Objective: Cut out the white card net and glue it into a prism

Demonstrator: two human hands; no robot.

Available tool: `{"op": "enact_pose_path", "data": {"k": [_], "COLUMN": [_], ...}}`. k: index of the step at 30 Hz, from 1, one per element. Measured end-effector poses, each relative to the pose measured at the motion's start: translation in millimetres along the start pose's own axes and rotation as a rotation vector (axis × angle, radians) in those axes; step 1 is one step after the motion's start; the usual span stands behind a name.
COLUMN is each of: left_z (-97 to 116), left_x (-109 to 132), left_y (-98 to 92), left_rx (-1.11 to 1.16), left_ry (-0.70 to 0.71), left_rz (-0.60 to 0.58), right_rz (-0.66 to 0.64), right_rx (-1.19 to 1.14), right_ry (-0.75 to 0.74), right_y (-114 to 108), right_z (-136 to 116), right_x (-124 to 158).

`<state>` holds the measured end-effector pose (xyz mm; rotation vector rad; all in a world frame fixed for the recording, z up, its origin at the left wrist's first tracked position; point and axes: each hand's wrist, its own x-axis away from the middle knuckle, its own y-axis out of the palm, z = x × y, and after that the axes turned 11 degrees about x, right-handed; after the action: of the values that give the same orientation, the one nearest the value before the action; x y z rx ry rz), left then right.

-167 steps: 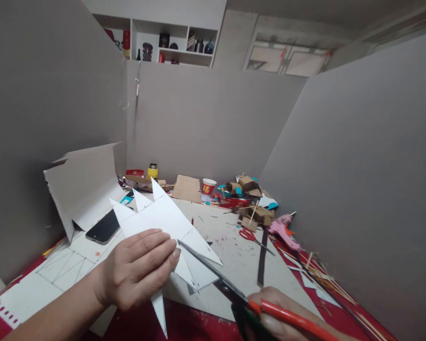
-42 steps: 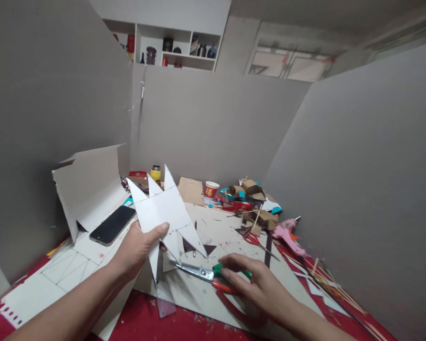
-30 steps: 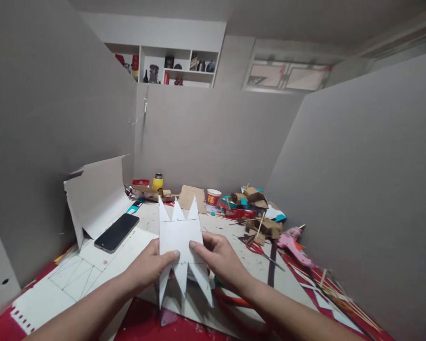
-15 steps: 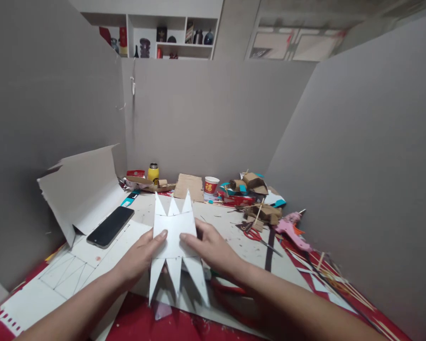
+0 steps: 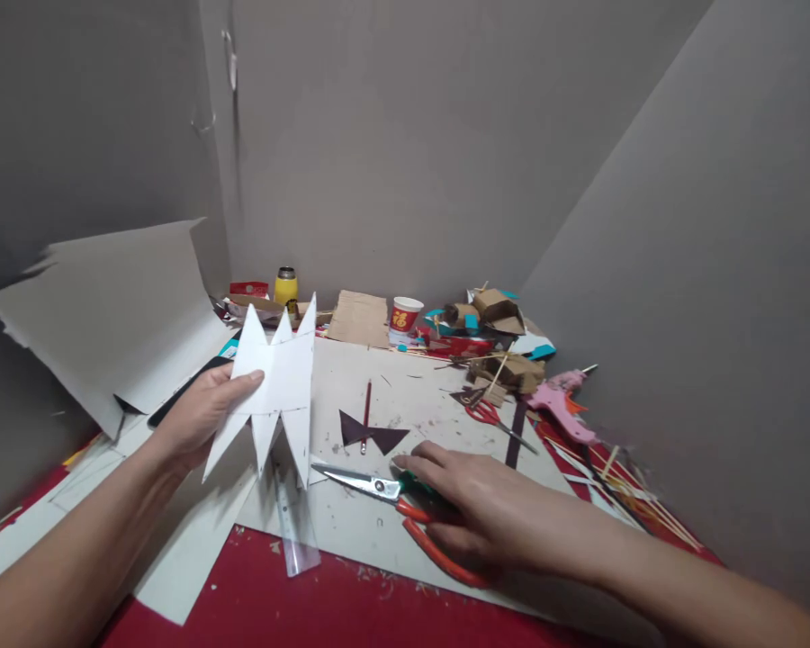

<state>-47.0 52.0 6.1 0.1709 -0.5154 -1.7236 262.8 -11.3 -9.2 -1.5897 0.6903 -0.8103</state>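
My left hand [image 5: 206,409] pinches a white paper cutout [image 5: 274,382] by its left side, thumb on the front. Pointed triangular flaps stick out at the cutout's top and bottom, and pencil lines cross it. Low over the board, my right hand [image 5: 469,490] curls over the red-orange and green handles of a large pair of scissors [image 5: 378,486]. Their blades point left, slightly apart. A clear ruler [image 5: 297,531] lies partly behind the cutout. Beyond the scissors are a pencil [image 5: 368,405] and dark bow-shaped pieces [image 5: 386,439].
A folded white sheet [image 5: 128,306] stands at left, beside a partly covered phone [image 5: 175,400]. Along the back are a yellow bottle [image 5: 285,286], cardboard [image 5: 359,318] and a paper cup [image 5: 406,317]. Smaller scissors [image 5: 490,414] and a pink glue gun [image 5: 563,405] lie at right.
My right hand has let go of the paper cutout and moved right, down to the scissors. My left hand has carried the cutout leftward. The view has tilted down.
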Motion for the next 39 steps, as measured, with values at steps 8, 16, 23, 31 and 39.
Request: {"op": "enact_pose_path", "data": {"k": [8,16,23,31,39], "left_z": [2,0,-3,1,-2], "left_x": [0,-5,-6,-6,-4], "left_y": [2.4,-5.0,-4.2,-7.5,-2.4], "left_rx": [-0.001,-0.018,-0.015,-0.045,-0.066], "left_ry": [0.051,0.098,0.078,0.086,0.074], "left_rz": [0.133,0.150,0.164,0.183,0.152], "right_rz": [0.012,0.183,0.241,0.289,0.207], "right_rx": [-0.016,-0.134,0.044,0.178,0.132], "right_ry": [0.056,0.204,0.464,0.288,-0.148], "right_y": [18,16,37,3,6], "right_z": [-3,38,97,69,7], "right_x": [26,37,19,-15,-81]}}
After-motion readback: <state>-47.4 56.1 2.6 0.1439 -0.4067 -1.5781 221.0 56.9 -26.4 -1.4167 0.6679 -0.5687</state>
